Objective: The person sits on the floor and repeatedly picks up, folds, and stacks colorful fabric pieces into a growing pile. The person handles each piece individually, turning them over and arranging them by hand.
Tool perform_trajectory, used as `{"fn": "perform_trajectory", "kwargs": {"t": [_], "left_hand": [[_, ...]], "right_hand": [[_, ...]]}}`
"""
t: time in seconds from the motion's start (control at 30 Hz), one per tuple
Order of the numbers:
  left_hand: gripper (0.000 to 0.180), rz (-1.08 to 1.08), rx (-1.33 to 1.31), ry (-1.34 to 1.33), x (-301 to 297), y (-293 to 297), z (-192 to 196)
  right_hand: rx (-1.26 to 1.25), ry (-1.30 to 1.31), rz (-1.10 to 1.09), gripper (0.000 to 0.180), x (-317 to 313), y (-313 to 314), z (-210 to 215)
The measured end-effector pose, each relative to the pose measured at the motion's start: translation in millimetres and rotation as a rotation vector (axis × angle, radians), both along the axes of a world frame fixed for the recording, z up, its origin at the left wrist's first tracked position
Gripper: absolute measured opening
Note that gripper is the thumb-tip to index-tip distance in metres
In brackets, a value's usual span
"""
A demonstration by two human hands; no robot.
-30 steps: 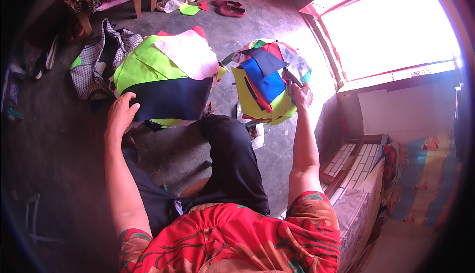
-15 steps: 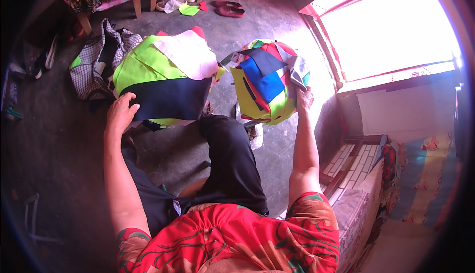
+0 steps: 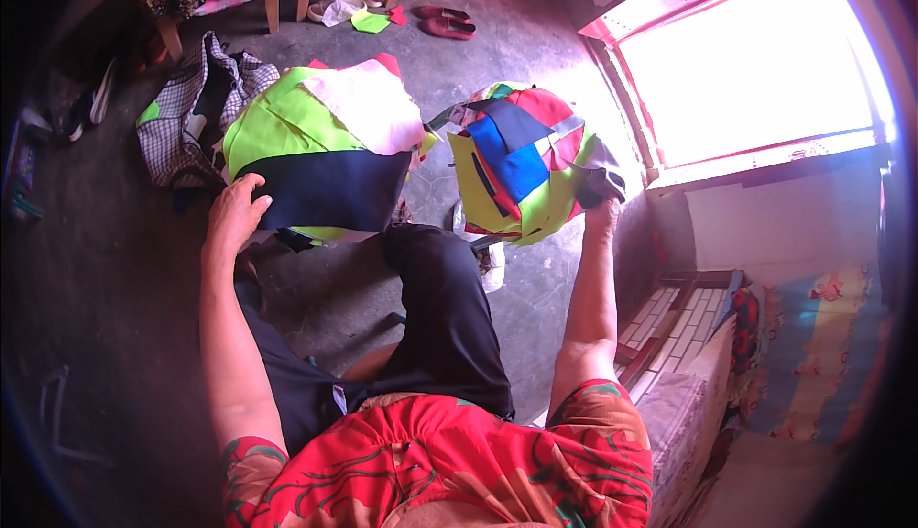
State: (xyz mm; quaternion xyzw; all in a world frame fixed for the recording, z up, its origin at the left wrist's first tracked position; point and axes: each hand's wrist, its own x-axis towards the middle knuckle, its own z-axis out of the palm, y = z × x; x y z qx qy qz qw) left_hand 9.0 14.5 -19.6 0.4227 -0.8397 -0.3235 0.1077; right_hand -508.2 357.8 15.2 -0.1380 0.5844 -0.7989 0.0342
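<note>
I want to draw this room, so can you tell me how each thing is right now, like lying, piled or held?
left hand: open, resting flat on the navy cloth.
navy cloth: spread on top of the left pile.
left pile: stacked on the floor, green and pink pieces.
right hand: gripping a grey piece, fingers hidden.
right pile: heaped, many colours.
red shoes: lying on the floor.
checked bag: slumped, open.

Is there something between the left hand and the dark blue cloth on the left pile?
Nothing visible does. The left hand already rests on the left edge of the dark blue cloth, which lies on top of the left pile, with the pink cloth further back. The right hand is at the other pile.
</note>
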Motion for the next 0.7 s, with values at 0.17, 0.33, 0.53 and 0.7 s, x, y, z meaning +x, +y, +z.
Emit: {"fn": "perform_trajectory", "kwargs": {"t": [0.17, 0.33, 0.53, 0.7], "left_hand": [[0.031, 0.01, -0.002, 0.009, -1.8, 3.2, 5.3], [0.031, -0.012, -0.006, 0.063, -5.4, 1.9, -4.1], [0.05, 0.056, 0.297, 0.334, -17.4, 7.2, 3.6], [0.076, -0.112, 0.382, 0.55, -22.7, 9.0, 16.0]], "right_hand": [[-0.243, -0.033, 0.275, 0.032, 33.7, -15.8, 62.9], [-0.304, -0.148, 0.594, 0.035, 38.5, -46.8, 72.1], [-0.302, -0.447, 1.031, 0.048, 201.5, -160.7, 49.0], [-0.159, -0.678, 1.095, 0.042, 290.8, -210.2, 12.5]]}}
